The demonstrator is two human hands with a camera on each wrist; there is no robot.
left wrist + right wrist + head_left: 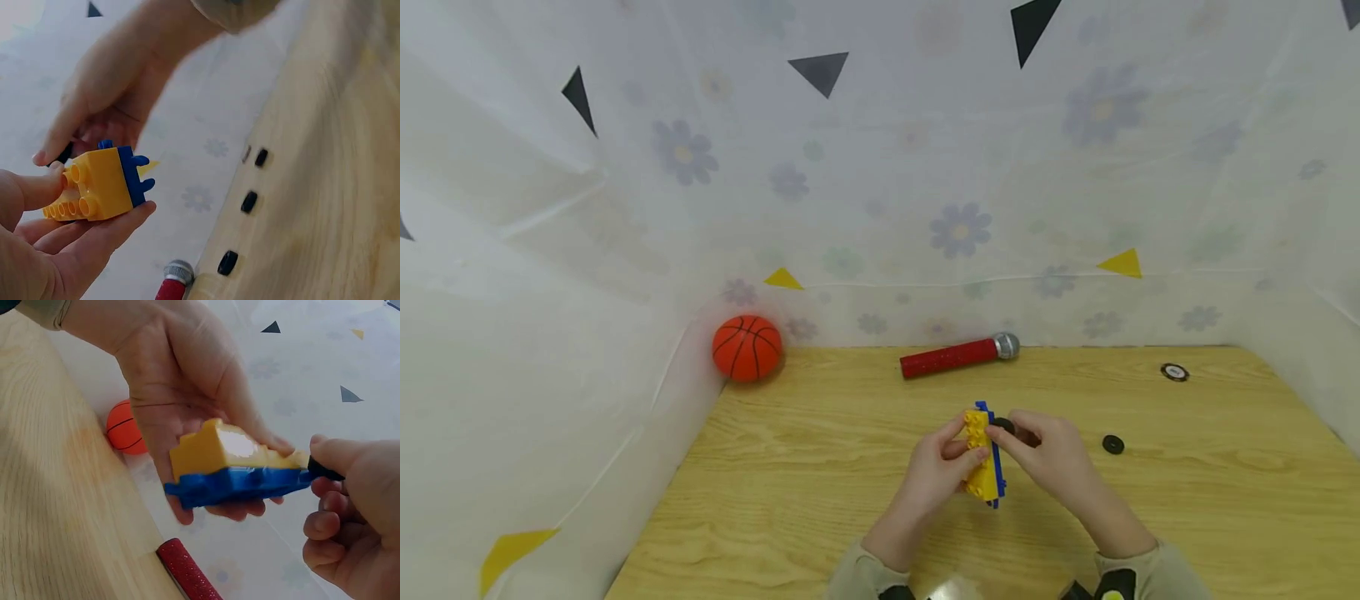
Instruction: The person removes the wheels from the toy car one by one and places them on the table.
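Note:
My left hand [927,473] grips a yellow and blue building-block toy [983,482] by its yellow studded side, thumb on the studs and fingers behind. A blue base with small pegs runs along the toy's other side; the pegs stick out at one end in the left wrist view. Between thumb and fingers my right hand [1054,460] pinches a black wheel [324,470], held right at the blue side of the toy. Its fingers partly cover the wheel.
Right of the hands lies another black wheel [1113,444], with a round black-and-white disc [1175,372] farther back. More black wheels [228,262] show in the left wrist view. A red microphone [951,358] and an orange basketball [747,348] are near the back curtain [880,200].

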